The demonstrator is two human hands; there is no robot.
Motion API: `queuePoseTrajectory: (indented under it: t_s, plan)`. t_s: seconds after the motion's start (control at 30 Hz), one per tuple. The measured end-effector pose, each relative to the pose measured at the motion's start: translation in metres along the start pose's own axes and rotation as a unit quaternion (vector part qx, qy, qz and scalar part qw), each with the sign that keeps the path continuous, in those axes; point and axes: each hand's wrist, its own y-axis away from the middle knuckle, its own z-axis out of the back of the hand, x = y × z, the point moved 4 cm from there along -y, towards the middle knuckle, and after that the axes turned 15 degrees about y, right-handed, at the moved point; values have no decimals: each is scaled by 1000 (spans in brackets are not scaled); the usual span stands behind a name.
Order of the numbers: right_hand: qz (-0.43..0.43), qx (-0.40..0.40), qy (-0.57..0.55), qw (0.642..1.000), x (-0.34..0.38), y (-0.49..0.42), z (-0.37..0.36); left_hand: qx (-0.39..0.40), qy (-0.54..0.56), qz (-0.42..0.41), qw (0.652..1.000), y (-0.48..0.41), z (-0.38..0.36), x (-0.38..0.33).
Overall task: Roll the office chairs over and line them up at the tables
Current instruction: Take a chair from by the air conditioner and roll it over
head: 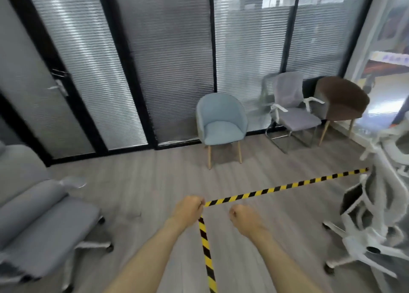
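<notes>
A grey padded office chair [46,221] on castors stands at the left, an arm's length from my left hand [188,208]. At the right edge stands a white mesh office chair [376,213] with a white star base, out of reach of my right hand [244,218]. Both my arms stretch forward over the floor between the two chairs. The fingers of both hands are curled into fists and hold nothing. My left hand hides the corner of the tape line on the floor. No table is in view.
Yellow-and-black striped tape [285,186] runs across the wooden floor in an L shape. Against the glass wall with blinds [172,60] stand a blue tub chair [221,124], a grey sled-base chair [292,113] and a brown tub chair [340,100]. A door [33,82] is at the left.
</notes>
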Motion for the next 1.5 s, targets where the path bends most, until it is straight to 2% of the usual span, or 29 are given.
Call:
queuePoseTrajectory:
  t_s: [0.2, 0.43, 0.67, 0.83, 1.17, 1.3, 1.5]
  plan:
    - [99, 16, 27, 995, 149, -8, -21, -76, -14, 75, 994, 95, 73, 117]
    - [214, 25, 48, 975, 366, -14, -56, -140, -36, 158, 977, 204, 173, 276]
    - [248, 57, 38, 966, 593, -2, -91, -195, 4, 230, 953, 320, 275, 451]
    - [289, 76, 51, 953, 721, 8, -102, -220, 34, 282, 933, 387, 323, 553]
    - [354, 59, 62, 931, 928, -59, -126, -263, 42, 306, 914, 391, 415, 699]
    - [387, 53, 52, 919, 1014, -114, -136, -271, 5, 312, 910, 369, 475, 761]
    - [390, 67, 26, 918, 1112, -203, -140, -308, 20, 346, 886, 333, 570, 857]
